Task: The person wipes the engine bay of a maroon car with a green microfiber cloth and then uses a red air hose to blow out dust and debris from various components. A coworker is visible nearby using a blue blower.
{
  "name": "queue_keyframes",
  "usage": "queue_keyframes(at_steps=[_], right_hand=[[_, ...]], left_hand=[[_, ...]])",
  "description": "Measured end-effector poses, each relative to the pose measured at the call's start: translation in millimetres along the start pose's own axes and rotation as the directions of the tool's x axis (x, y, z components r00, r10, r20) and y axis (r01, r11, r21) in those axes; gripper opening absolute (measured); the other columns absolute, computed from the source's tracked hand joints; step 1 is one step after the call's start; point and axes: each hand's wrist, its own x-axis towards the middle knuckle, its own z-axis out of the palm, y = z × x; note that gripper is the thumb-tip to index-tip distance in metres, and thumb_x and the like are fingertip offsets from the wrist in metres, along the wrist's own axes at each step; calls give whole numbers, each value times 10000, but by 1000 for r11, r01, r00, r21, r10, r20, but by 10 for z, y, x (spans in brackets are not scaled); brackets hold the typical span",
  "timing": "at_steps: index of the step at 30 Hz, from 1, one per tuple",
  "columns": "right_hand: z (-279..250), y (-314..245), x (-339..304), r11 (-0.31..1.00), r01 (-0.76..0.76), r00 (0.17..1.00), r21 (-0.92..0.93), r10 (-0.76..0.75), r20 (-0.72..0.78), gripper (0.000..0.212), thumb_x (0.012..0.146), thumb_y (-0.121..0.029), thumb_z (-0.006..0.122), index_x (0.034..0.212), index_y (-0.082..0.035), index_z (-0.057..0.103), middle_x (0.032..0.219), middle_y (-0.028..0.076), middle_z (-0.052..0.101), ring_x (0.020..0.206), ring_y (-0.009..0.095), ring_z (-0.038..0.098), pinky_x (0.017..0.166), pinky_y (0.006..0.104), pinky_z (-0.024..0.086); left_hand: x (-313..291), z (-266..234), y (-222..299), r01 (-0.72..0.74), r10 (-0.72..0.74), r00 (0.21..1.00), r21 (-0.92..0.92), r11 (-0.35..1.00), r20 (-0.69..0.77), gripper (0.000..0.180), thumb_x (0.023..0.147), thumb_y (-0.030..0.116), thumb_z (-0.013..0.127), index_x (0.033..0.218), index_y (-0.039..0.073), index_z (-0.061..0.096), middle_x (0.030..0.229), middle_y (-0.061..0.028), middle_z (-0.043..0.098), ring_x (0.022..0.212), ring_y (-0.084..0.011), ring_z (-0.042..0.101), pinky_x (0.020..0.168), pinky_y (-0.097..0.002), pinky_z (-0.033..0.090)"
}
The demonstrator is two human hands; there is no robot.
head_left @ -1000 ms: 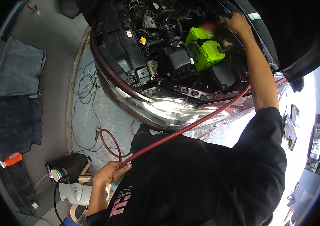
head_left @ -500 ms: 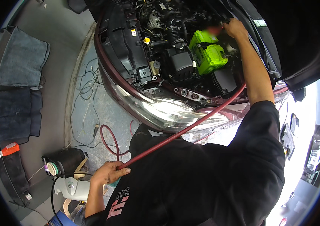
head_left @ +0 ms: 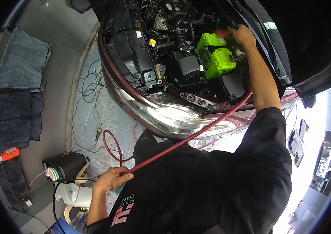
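Note:
My left hand is closed around a dark red hose, low at the left beside my black shirt. The hose slants up across the car's headlight and drops out of sight by my right forearm. Over the engine bay, my right hand is closed on a small dark thing whose kind I cannot make out. A blurred reddish patch shows beside its fingers. Just left of that hand sits a bright green car battery.
Under the open hood lie a black air filter box and a yellow cap. Cables and a hose loop trail over the floor. Dark cloths hang at the left, above an orange bottle. A white machine stands beside my left forearm.
My right hand has shifted slightly toward me, and the reddish blur beside it has moved a little to the right. My left hand stays on the hose, almost still.

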Motion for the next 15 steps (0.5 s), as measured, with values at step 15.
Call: queue_keyframes(at_steps=[15], right_hand=[[-4, -67, 8, 999, 1, 999, 44, 2, -54, 566, 932, -484, 586, 1379, -139, 572, 1330, 183, 622, 1227, 358, 598, 1015, 476, 491]], left_hand=[[40, -70, -28, -33, 33, 999, 15, 999, -9, 712, 911, 708, 507, 938, 23, 697, 651, -122, 616, 689, -273, 633, 675, -396, 492]])
